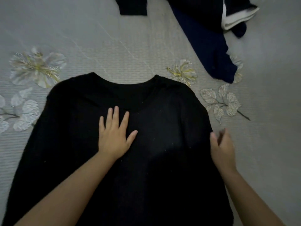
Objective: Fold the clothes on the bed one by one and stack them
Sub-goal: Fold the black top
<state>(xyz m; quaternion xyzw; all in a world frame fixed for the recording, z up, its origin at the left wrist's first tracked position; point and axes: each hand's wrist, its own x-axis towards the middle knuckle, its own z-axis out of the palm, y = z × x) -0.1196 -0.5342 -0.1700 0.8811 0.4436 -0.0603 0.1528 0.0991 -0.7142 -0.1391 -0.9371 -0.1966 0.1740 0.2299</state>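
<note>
A black round-neck shirt (162,131) lies spread flat on the bed, its collar pointing away from me. My left hand (114,136) presses flat on its chest just below the collar, fingers straight and spread. My right hand (222,149) is at the shirt's right edge near the shoulder, fingers loosely extended and blurred; whether it touches the cloth is unclear. The shirt's lower part runs out of the frame at the bottom.
The bed has a grey sheet (114,51) with pale flower prints. A dark navy garment (206,41) lies at the upper right beside a navy-and-white piece (239,18). Another black garment (133,7) pokes in at the top edge.
</note>
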